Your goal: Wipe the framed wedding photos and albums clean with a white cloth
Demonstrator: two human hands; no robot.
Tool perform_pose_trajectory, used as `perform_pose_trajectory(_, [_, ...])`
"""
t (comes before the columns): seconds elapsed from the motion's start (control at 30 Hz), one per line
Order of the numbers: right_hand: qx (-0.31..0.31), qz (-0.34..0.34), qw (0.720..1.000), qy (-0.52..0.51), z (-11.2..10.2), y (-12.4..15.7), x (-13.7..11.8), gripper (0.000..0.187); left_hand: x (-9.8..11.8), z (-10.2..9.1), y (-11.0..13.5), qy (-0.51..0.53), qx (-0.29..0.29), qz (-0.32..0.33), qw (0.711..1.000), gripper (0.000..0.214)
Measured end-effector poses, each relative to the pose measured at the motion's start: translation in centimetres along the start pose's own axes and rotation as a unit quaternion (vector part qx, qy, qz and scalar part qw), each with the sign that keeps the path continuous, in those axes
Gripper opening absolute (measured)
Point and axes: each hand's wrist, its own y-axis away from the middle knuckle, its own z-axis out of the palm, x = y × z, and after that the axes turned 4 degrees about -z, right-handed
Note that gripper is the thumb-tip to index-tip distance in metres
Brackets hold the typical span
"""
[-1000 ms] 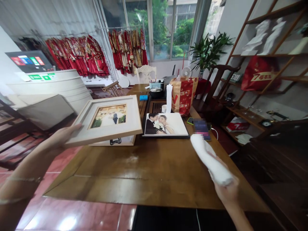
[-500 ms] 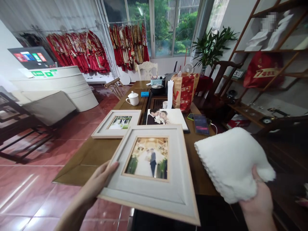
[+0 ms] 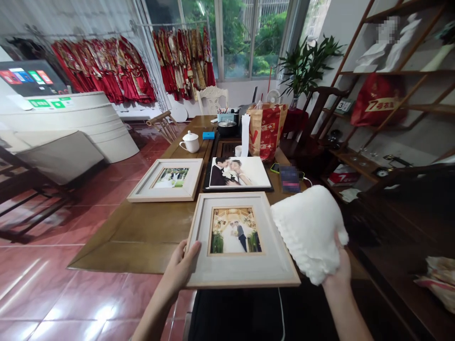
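My left hand (image 3: pixel 183 265) grips the left edge of a pale wooden picture frame (image 3: pixel 241 274) holding a wedding photo, its thumb on the front. The frame is tilted toward me over the near end of the table (image 3: pixel 142 237). In my right hand (image 3: pixel 339 265) is a folded white cloth (image 3: pixel 309 227), thumb on top and the other fingers hidden. The cloth's left edge is close against the frame's right side; whether they touch I cannot tell. Another picture frame (image 3: pixel 142 192) lies at the left, and a couple's photo print (image 3: pixel 258 173) lies behind the held frame.
Behind stand a lidded white cup (image 3: pixel 191 142), a blue box (image 3: pixel 208 135), a black pot (image 3: pixel 227 128) and a red-brown paper bag (image 3: pixel 266 132). A phone (image 3: pixel 290 177) with a white cable lies at the right. Wooden shelves (image 3: pixel 380 72) line the right wall.
The held frame has moved right and away from me, lying flatter. My right hand has brought the white cloth leftward, up close to the frame's right side. The view has shifted slightly.
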Motion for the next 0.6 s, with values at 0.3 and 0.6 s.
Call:
perform_pose_trajectory(0.3, [0.007, 0.013, 1.0, 0.007, 1.9, 0.0, 0.7, 0.048, 0.2, 2.0, -0.1, -0.007, 0.016, 0.023, 1.0, 0.059])
perform_pose_trajectory(0.6, [0.021, 0.05, 0.998, -0.021, 3.1, -1.4, 0.7, 0.052, 1.2, 2.9, -0.5, -0.105, 0.022, 0.08, 0.991, 0.042])
